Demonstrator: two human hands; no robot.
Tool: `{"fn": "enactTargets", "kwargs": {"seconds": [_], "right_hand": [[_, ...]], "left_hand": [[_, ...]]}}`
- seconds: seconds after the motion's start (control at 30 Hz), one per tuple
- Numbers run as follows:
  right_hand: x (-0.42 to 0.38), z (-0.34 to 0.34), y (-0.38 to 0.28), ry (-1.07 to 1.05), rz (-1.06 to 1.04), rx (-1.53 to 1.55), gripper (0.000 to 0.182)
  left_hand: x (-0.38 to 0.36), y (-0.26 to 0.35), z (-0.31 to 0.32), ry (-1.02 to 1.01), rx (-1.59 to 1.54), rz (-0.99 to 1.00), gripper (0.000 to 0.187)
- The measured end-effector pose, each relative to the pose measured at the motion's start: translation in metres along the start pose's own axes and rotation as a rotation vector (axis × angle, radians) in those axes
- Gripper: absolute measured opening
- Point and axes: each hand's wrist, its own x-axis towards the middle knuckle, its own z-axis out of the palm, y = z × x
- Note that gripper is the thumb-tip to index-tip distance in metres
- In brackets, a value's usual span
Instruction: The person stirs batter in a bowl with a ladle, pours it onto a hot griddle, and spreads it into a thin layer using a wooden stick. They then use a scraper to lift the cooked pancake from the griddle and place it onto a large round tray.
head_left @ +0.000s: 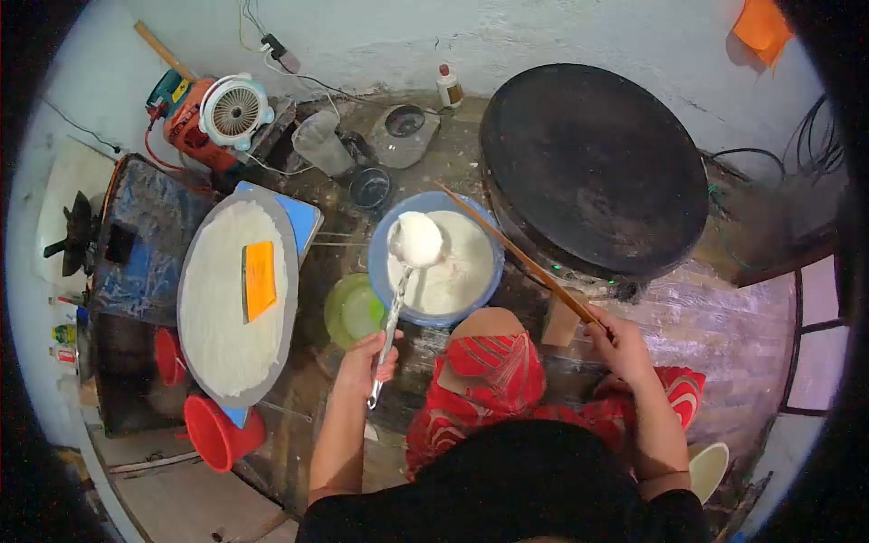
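My left hand (367,358) is closed around the metal handle of a ladle (396,312). The ladle's bowl, full of thick white batter, is over a blue basin (434,319) that holds more of the same batter. In my right hand (623,349) is the end of a long, thin wooden spatula (529,262), which slants up and left. Its far tip lies near the basin's upper right rim. Beyond the spatula stands a large round black griddle (593,167) with a flat top.
On the left, a pale sheet of batter or pancake (226,317) lies on an oval board, an orange scraper (260,281) on top. A green bowl (344,312) sits beside the basin. Also around are a red bucket (222,436), a fan (237,112), a clear jug (321,145) and a bottle (449,89).
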Motion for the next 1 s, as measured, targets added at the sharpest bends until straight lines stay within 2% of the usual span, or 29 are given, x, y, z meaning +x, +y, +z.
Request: {"fn": "enactTargets", "kwargs": {"seconds": [0.03,0.07,0.17,0.23,0.3,0.4,0.47,0.5,0.53,0.57,0.6,0.8,0.9,0.97,1.0], "right_hand": [[0.0,0.0,0.001,-0.004,0.083,0.156,0.034],[0.0,0.001,0.005,0.0,0.079,0.157,0.034],[0.002,0.002,0.022,0.031,-0.032,0.162,0.033],[0.002,0.004,0.028,0.151,-0.145,0.103,0.034],[0.001,0.004,0.028,0.165,-0.099,0.112,0.033],[0.0,0.006,0.033,0.15,-0.033,0.125,0.029],[-0.001,0.005,0.03,0.127,-0.016,0.128,0.027],[-0.003,0.004,0.022,0.08,0.086,0.263,0.027],[-0.004,0.002,0.018,0.033,0.188,0.398,0.026],[-0.005,0.002,0.023,0.035,0.187,0.393,0.026],[-0.006,0.003,0.031,0.042,0.139,0.361,0.027],[-0.021,-0.013,0.014,0.091,0.069,0.292,0.021],[-0.025,-0.029,0.005,0.125,0.145,0.45,0.016],[-0.027,-0.046,0.001,0.108,0.034,0.283,0.012],[-0.028,-0.052,0.002,0.113,0.055,0.264,0.01]], "left_hand": [[-0.005,0.005,0.005,-0.003,0.004,0.005,0.029],[-0.008,0.009,0.009,-0.009,-0.001,0.041,0.029],[-0.01,0.014,0.014,-0.063,-0.013,0.104,0.03],[-0.005,0.015,0.018,-0.091,-0.01,0.141,0.031],[0.015,0.009,0.019,-0.107,0.0,0.133,0.032],[0.069,-0.018,0.01,-0.115,-0.123,0.065,0.029],[0.107,-0.038,-0.001,0.019,-0.074,-0.028,0.023],[0.12,-0.047,-0.01,0.016,-0.077,-0.031,0.023],[0.131,-0.059,-0.021,0.092,-0.029,-0.118,0.02],[0.14,-0.068,-0.032,0.166,0.021,-0.203,0.018],[0.142,-0.077,-0.047,0.141,-0.041,-0.233,0.017],[0.062,-0.061,-0.042,0.174,-0.06,-0.18,0.018],[0.037,-0.051,-0.038,0.164,-0.006,-0.124,0.024],[0.017,-0.035,-0.018,0.147,0.007,-0.034,0.026],[0.01,-0.026,-0.007,0.172,0.004,-0.033,0.028]]}}
